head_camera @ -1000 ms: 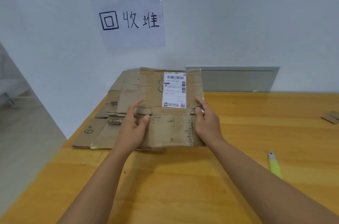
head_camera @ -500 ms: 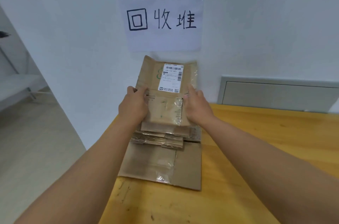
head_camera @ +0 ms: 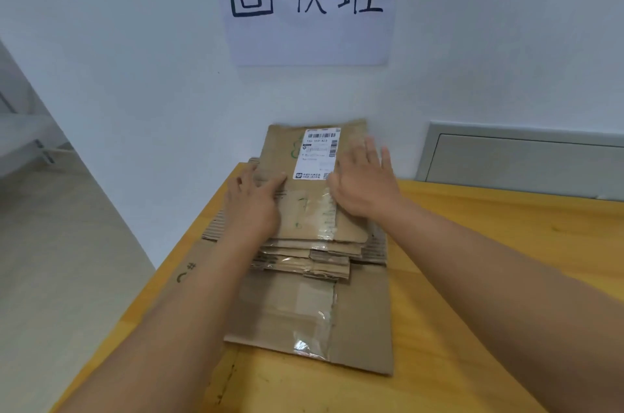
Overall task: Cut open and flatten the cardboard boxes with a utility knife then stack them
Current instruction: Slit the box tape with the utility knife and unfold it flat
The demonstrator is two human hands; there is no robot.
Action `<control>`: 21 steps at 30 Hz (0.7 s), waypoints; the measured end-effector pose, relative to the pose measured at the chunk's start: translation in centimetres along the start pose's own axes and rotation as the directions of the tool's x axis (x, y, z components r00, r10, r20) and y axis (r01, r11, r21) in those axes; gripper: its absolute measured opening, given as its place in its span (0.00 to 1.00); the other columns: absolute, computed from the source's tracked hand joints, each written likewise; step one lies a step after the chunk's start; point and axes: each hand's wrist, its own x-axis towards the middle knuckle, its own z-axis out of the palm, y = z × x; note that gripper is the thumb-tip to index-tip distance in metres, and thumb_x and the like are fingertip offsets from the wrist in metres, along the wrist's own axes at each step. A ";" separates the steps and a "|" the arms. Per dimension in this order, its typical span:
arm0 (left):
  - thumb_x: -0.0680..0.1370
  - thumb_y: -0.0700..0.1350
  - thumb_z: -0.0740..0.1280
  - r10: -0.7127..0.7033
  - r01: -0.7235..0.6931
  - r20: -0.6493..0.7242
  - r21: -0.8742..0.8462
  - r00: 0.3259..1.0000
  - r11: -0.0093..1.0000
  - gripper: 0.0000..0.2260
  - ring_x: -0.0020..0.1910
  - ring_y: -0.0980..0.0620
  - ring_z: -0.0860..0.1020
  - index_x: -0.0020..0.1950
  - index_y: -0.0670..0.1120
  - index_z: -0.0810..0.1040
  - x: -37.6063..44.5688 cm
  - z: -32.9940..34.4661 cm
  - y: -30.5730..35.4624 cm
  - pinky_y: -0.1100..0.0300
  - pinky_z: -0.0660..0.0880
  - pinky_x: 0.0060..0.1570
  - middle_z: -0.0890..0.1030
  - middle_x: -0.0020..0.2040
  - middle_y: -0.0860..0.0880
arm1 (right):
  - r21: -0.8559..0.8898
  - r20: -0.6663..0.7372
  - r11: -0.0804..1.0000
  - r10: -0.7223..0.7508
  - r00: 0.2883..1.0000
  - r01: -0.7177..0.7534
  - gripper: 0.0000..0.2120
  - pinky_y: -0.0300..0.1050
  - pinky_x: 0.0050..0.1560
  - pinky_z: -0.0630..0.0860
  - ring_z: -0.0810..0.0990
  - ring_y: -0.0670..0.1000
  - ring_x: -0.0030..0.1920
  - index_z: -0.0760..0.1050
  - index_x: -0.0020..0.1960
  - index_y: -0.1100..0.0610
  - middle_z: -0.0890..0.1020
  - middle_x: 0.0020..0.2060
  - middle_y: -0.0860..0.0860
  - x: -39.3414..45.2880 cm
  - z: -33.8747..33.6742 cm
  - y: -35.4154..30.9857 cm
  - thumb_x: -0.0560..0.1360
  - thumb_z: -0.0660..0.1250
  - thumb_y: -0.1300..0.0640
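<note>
1. Head view, the setting: a wooden table [head_camera: 472, 277] stands against a white wall [head_camera: 135, 41]. A paper sign [head_camera: 309, 3] with three handwritten characters is taped to the wall above the table's far left corner, and a grey panel [head_camera: 526, 159] is set into the wall to the right.

2. Head view, the task's things: a stack of flattened boxes [head_camera: 317, 260] lies at that corner, directly under the sign. The largest sheet [head_camera: 358, 328] is at the bottom and reaches nearest the camera, with clear tape along its seam. Smaller flattened pieces are layered above it. The top piece [head_camera: 304, 203] carries a white shipping label [head_camera: 317, 154], and its far edge touches or nearly touches the wall.

3. Progress, as a judgement: the labelled piece looks already cut open, flattened and placed on the pile, so this box is at the last stage, squaring and pressing down. No utility knife and no uncut box is visible, so whether more boxes remain cannot be told.

4. Left hand [head_camera: 251, 199]: it rests on the left edge of the top piece, fingers bent over the edge and thumb lying on its upper face, gripping it lightly.

5. Right hand [head_camera: 366, 181]: released and flat, fingers spread and straight, slightly blurred, palm on or just above the right side of the top piece beside the label, holding nothing.
</note>
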 end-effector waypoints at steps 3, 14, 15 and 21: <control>0.79 0.42 0.59 0.077 -0.079 0.066 0.032 0.995 0.996 0.25 0.78 0.43 0.48 0.76 0.58 0.65 0.8 -0.1 -0.3 0.47 0.50 0.76 0.52 0.81 0.52 | -0.042 0.143 0.997 -0.058 0.988 0.065 0.30 0.59 0.76 0.31 0.33 0.56 0.79 0.41 0.81 0.45 0.39 0.80 0.53 1.8 1.0 -1.0 0.82 0.43 0.37; 0.84 0.54 0.45 0.169 -0.173 0.254 -0.007 0.952 0.985 0.24 0.80 0.46 0.43 0.80 0.57 0.50 2.8 1.4 2.3 0.46 0.42 0.77 0.46 0.82 0.51 | 0.007 0.257 1.000 -0.024 0.966 0.023 0.30 0.56 0.77 0.42 0.43 0.53 0.80 0.44 0.80 0.39 0.45 0.81 0.49 2.4 3.1 0.0 0.80 0.40 0.33; 0.84 0.55 0.44 0.169 -0.172 0.274 -0.012 0.947 0.985 0.24 0.80 0.47 0.43 0.80 0.58 0.50 2.9 1.5 2.1 0.46 0.41 0.77 0.46 0.82 0.51 | 0.005 0.265 1.000 -0.030 0.964 0.030 0.30 0.56 0.77 0.43 0.44 0.53 0.80 0.45 0.80 0.39 0.45 0.81 0.49 2.6 2.9 0.2 0.80 0.41 0.33; 0.81 0.61 0.46 0.163 -0.164 0.295 -0.021 0.941 0.986 0.26 0.80 0.47 0.46 0.80 0.59 0.51 2.9 1.4 2.3 0.48 0.42 0.77 0.48 0.82 0.51 | 0.076 0.220 0.997 -0.018 0.975 0.002 0.33 0.53 0.77 0.42 0.41 0.50 0.80 0.44 0.81 0.51 0.44 0.81 0.48 2.3 4.0 0.6 0.81 0.42 0.36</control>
